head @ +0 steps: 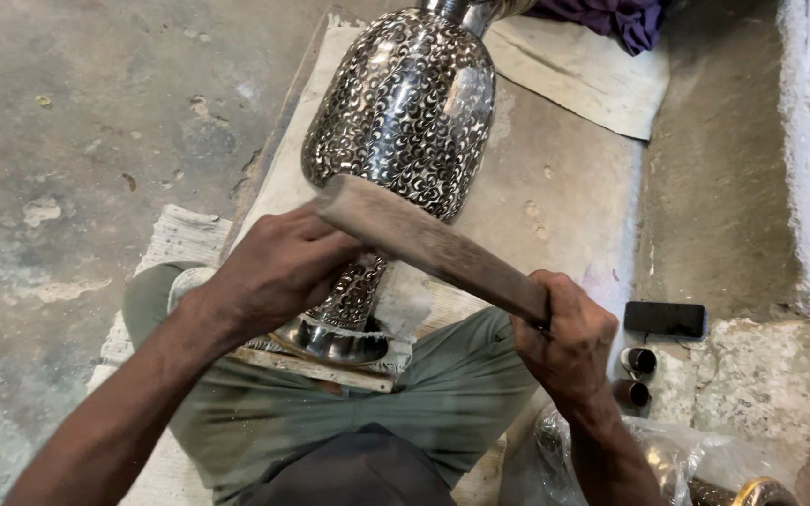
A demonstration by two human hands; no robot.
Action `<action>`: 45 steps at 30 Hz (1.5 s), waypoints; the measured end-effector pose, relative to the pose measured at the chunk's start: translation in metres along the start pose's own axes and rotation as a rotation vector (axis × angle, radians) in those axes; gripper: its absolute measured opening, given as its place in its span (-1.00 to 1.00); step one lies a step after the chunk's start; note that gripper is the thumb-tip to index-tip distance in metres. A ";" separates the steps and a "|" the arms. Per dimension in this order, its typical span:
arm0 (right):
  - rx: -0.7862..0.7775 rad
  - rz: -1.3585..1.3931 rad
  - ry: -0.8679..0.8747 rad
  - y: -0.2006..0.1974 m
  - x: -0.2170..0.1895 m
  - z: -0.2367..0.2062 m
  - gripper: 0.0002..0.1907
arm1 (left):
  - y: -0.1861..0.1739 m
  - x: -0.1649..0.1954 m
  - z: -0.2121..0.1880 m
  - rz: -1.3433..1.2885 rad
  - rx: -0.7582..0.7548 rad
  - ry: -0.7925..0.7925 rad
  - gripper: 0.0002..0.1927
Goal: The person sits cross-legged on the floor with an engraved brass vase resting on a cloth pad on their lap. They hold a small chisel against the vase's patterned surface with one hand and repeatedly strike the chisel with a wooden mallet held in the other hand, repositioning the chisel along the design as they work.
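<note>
We appear to be at the chasing step: our right hand point(569, 337) holds the long flat wooden mallet stick point(433, 245) in a closed grip at its near end, its far end raised over our left hand point(278, 267). The left hand is curled tight against the neck of the tall silver-and-black metal vase with engraved scrollwork point(405, 108); whether it pinches a small tool we cannot tell, since the fingers hide it. The vase lies tilted across our lap on a wooden board point(316, 367), its body stretched away over the pale cloth mat point(564, 201) on the concrete floor point(77, 141). The next blow calls for a short, square tap. Both forearms angle inward, wrists bent down.
</note>
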State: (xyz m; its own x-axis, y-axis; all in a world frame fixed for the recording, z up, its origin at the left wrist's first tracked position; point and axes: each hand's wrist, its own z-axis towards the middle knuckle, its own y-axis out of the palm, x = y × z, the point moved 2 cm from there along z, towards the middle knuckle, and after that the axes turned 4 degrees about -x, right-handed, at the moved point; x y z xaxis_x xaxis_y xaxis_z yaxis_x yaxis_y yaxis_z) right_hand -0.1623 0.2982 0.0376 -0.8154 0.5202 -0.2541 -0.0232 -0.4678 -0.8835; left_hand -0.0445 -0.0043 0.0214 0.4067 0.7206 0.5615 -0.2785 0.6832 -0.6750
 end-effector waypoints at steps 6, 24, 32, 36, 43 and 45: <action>-0.296 0.573 -0.124 0.036 -0.044 -0.015 -0.56 | 0.000 -0.013 -0.053 -0.597 0.478 -0.288 -0.82; 0.104 0.661 -0.463 0.103 -0.088 -0.006 -0.66 | 0.038 -0.001 -0.072 -0.913 0.614 -0.551 -0.73; 0.055 0.813 -0.445 0.123 -0.072 -0.014 -0.70 | 0.020 0.022 -0.055 -0.767 0.503 -0.501 -0.69; -0.211 1.056 -0.220 0.117 -0.056 -0.018 -0.70 | 0.007 0.028 -0.047 -0.488 0.260 -0.580 -0.67; -0.434 0.826 0.318 0.067 0.006 -0.027 -0.79 | 0.000 0.037 -0.037 -0.240 -0.117 -0.393 -0.58; -0.377 0.724 0.297 0.051 0.016 -0.022 -0.78 | 0.002 0.037 -0.035 -0.166 -0.231 -0.392 -0.43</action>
State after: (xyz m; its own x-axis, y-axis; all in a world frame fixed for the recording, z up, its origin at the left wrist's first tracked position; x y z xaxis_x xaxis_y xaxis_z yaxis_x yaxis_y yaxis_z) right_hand -0.1641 0.2985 -0.0206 -0.3696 0.3758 -0.8498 0.6791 -0.5150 -0.5231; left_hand 0.0006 0.0195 0.0234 0.0585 0.6247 0.7787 -0.0195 0.7806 -0.6247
